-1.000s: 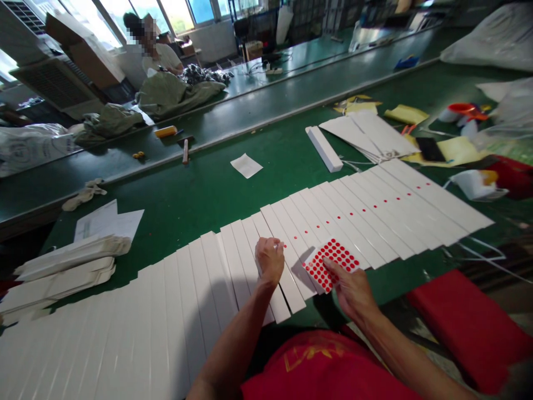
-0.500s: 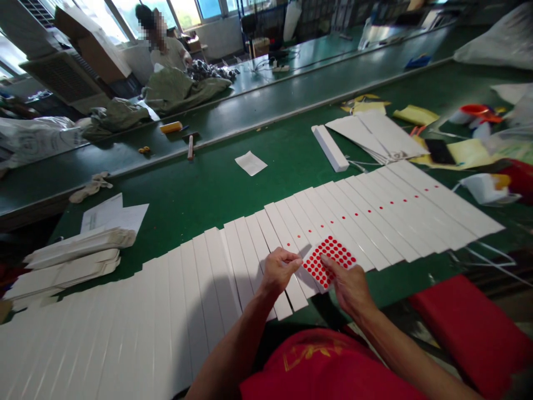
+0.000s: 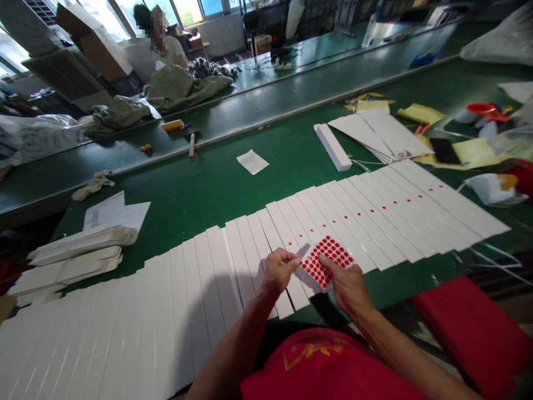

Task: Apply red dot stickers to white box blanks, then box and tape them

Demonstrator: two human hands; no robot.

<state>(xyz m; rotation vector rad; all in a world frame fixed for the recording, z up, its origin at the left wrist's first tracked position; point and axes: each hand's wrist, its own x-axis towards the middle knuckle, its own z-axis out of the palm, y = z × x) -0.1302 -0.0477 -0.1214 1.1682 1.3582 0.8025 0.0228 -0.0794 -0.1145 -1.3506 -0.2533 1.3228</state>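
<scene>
My right hand (image 3: 350,280) grips a sheet of round red stickers (image 3: 322,280), its thumb lying on top. At the sheet's left corner, my left hand (image 3: 280,270) has its thumb and forefinger pinched together; whatever is between the fingertips is too small to make out. Under both hands runs a long row of overlapping flat white box-like strips (image 3: 166,305). On the right part of the row, single red dots (image 3: 346,217) mark the strips in a line. The strips to the left of my left hand show no dots.
Beyond the row lie a piece of white paper (image 3: 252,161), a long white box (image 3: 332,146) and fanned white sheets (image 3: 381,133). Stacked white strips (image 3: 83,253) are at the left, a dark phone (image 3: 444,151) at the right. A person (image 3: 166,50) sits across the benches.
Both hands keep the same hold, and the sticker sheet has shifted very slightly to the left. The view has moved a little; the strips stay in place.
</scene>
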